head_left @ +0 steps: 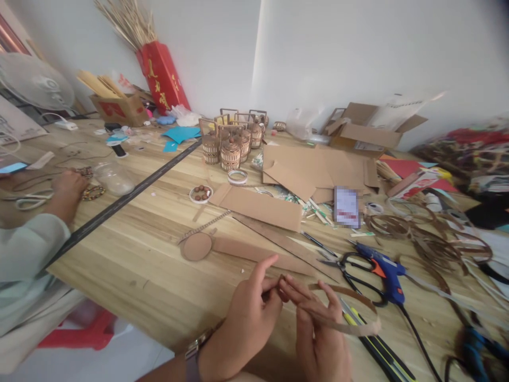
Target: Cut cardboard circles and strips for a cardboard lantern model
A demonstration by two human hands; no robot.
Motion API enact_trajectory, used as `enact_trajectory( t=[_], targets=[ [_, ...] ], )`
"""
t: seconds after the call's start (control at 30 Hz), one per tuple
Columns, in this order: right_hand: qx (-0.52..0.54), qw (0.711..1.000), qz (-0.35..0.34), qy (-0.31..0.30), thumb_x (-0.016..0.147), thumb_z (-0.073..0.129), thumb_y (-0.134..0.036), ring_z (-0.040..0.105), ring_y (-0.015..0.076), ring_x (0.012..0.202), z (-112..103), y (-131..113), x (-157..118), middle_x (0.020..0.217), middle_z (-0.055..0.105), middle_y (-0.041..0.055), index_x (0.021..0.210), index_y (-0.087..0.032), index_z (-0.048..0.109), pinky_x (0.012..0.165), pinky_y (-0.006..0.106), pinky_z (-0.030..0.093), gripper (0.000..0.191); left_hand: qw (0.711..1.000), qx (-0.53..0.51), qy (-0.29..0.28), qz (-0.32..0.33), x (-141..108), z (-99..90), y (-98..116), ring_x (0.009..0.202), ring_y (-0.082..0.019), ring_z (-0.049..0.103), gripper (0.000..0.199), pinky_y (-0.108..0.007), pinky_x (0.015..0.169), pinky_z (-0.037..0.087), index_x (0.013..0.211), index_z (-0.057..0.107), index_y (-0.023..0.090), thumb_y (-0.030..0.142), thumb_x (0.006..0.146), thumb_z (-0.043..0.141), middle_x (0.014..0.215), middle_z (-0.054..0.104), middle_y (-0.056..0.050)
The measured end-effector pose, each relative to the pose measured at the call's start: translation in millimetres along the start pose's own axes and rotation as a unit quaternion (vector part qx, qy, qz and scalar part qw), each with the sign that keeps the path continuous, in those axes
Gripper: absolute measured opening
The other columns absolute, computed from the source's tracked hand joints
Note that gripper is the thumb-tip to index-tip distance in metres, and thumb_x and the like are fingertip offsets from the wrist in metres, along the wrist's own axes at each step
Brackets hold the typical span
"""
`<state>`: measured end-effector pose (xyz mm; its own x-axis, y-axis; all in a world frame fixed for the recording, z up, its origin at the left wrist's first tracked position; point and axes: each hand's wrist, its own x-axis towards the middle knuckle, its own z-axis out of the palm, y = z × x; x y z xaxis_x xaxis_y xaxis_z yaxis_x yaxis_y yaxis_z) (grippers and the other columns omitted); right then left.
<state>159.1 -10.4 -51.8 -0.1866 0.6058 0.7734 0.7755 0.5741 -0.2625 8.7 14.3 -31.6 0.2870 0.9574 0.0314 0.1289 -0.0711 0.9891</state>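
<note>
A thin brown strip (360,328), bent into a loop, is pinched between the fingers of both hands above the table's near edge. My left hand (248,310), with a watch at its wrist, grips a small brown end with thumb and fingers, its index finger raised. My right hand (320,321) meets it fingertip to fingertip, and the loop passes through its fingers out to the right. Beyond them lie a round cardboard disc (196,247) and a long cardboard strip (258,254). Black-handled scissors (345,265), a blue glue gun (392,278) and a utility knife (379,347) are right of my hands.
Small woven baskets (230,154) with handles stand at the back. Cardboard sheets (318,164) lie before an open box (366,130). Coiled brown strips (433,239) crowd the right side. At left, a co-worker's hand (71,185) rests near beads, a jar (113,178) and scissors (29,200).
</note>
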Motion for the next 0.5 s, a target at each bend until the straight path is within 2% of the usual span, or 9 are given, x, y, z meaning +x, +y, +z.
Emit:
enact_trajectory(
  t=[0.17,0.3,0.37,0.5],
  targets=[
    [0.000,1.000,0.010,-0.013,0.101,0.041,-0.008,0.078,0.0184,0.098,2,6,-3,0.100,0.082,0.0057,0.108,-0.021,0.056,0.108,0.039,0.037,0.021,1.000,-0.004,-0.020,-0.003,5,-0.2,-2,0.091,-0.018,0.074,0.050,-0.029,0.083,0.055,0.144,0.045,0.014,0.019,0.094,0.051,0.096,0.079,-0.007],
    [-0.019,0.999,0.009,-0.028,0.102,0.041,-0.009,0.076,0.0204,0.105,2,11,-7,0.105,0.081,0.0082,0.096,-0.023,0.051,0.107,0.042,0.038,0.018,1.000,-0.005,-0.022,-0.017,10,2.2,-3,0.089,-0.017,0.075,0.046,-0.028,0.083,0.055,0.141,0.048,0.016,0.019,0.096,0.050,0.092,0.079,-0.005],
    [-0.035,0.999,-0.001,-0.040,0.102,0.039,-0.009,0.075,0.0205,0.108,2,15,-9,0.108,0.081,0.0086,0.094,-0.023,0.051,0.105,0.042,0.039,0.020,1.000,-0.006,-0.019,-0.020,13,4.0,-5,0.091,-0.017,0.075,0.047,-0.027,0.083,0.055,0.142,0.048,0.016,0.019,0.095,0.050,0.097,0.080,-0.006],
    [-0.049,0.997,-0.006,-0.059,0.106,0.034,-0.014,0.077,0.0190,0.101,3,17,-8,0.106,0.082,0.0067,0.095,-0.023,0.055,0.099,0.039,0.042,0.025,1.000,0.005,-0.019,-0.022,15,6.3,-9,0.093,-0.018,0.075,0.049,-0.027,0.081,0.054,0.141,0.048,0.016,0.018,0.092,0.050,0.101,0.080,-0.007]
  ],
)
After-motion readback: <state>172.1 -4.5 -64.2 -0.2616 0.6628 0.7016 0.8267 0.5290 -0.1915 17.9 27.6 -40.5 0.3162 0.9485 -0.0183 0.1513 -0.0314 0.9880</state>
